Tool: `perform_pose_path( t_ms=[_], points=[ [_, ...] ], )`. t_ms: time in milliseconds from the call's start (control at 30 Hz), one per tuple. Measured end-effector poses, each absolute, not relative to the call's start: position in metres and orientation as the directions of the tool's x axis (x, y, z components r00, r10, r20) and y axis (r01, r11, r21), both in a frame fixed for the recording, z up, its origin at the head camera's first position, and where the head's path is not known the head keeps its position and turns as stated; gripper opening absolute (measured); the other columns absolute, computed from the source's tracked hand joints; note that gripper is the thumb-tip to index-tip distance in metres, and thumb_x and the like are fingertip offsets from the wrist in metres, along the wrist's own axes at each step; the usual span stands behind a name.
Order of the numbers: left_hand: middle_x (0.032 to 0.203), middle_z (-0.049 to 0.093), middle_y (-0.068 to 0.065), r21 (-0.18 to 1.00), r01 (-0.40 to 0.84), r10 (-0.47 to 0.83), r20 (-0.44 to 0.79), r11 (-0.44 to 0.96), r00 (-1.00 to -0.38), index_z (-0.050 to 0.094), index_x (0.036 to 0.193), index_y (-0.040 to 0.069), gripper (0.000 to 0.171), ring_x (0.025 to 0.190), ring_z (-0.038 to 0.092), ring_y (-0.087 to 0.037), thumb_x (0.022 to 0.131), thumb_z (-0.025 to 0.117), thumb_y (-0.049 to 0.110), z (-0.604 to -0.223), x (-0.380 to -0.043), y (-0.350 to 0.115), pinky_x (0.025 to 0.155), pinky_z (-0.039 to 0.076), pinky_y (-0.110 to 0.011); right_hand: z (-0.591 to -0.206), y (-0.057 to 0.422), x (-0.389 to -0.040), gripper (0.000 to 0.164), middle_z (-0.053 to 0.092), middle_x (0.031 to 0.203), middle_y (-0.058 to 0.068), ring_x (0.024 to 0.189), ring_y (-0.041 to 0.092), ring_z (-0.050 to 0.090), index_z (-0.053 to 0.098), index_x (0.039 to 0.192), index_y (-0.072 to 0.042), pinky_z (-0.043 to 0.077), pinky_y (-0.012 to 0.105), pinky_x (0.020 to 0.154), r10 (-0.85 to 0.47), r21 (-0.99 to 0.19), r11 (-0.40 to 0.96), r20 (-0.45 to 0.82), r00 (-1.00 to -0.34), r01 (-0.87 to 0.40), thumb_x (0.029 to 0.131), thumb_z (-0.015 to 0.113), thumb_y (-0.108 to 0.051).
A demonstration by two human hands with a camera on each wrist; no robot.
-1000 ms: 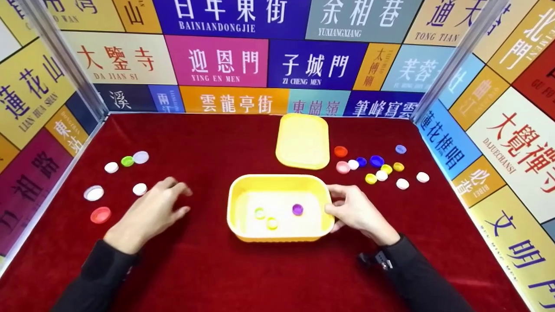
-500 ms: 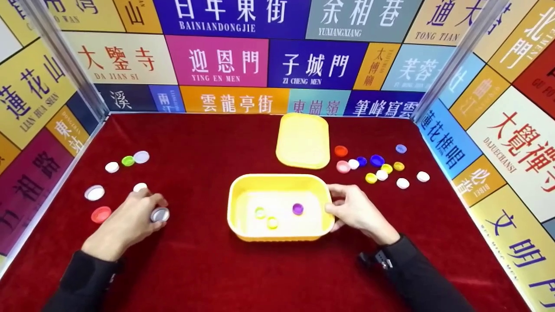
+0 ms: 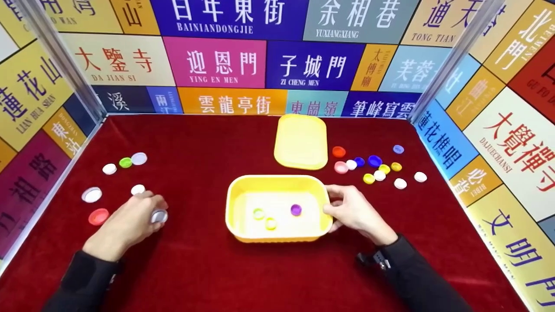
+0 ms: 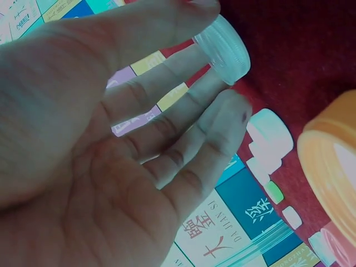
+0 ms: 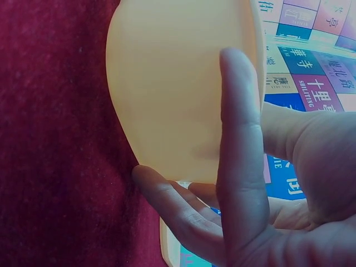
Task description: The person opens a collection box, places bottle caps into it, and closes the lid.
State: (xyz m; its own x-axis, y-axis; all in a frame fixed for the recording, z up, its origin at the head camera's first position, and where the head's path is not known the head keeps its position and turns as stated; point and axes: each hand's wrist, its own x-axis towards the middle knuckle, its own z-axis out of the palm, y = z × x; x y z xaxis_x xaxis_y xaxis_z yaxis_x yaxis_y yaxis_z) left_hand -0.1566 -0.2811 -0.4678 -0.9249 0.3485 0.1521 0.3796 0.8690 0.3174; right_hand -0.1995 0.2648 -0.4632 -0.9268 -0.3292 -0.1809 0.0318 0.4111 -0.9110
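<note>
My left hand (image 3: 128, 223) pinches a translucent greyish bottle cap (image 3: 159, 216) between thumb and fingers, left of the yellow box (image 3: 230, 208). In the left wrist view this cap (image 4: 225, 53) stands on edge at the fingertips, its ridged side showing. My right hand (image 3: 353, 212) grips the box by its right end wall. Seen from the right wrist, the thumb and fingers (image 5: 242, 128) lie along the box's outer wall (image 5: 167, 94). Inside the box are a purple cap (image 3: 295, 209), a yellow cap (image 3: 270, 223) and a pale green cap (image 3: 259, 213).
Beyond the box lies its yellow lid (image 3: 301, 142). Several coloured caps, including a red cap (image 3: 338, 151), are scattered at the right. On the left are more caps: a red cap (image 3: 99, 216), a white cap (image 3: 138, 189) and a green cap (image 3: 125, 162). Printed panels (image 3: 217, 63) border the red cloth.
My left hand has moved left and down, and a translucent greyish cap now shows between its fingers. The right hand stays on the box, which has barely shifted.
</note>
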Motion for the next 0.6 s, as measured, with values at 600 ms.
perform_pose_path(
  t_ms=[600],
  points=[
    [0.104,0.073,-0.018,0.325,0.52,0.419,0.335,0.79,-0.844,0.081,0.112,0.003,0.025,0.09,0.07,-0.03,0.089,0.09,-0.003,-0.443,-0.179,-0.235,0.085,0.066,-0.053,-0.463,0.265,-0.199,0.065,0.075,0.145,0.029,0.092,0.031,0.086,0.063,0.166,-0.003,0.072,0.044,0.064,-0.328,-0.912,0.408,-0.189,-0.926,0.041,0.101,0.071,0.004]
  ],
)
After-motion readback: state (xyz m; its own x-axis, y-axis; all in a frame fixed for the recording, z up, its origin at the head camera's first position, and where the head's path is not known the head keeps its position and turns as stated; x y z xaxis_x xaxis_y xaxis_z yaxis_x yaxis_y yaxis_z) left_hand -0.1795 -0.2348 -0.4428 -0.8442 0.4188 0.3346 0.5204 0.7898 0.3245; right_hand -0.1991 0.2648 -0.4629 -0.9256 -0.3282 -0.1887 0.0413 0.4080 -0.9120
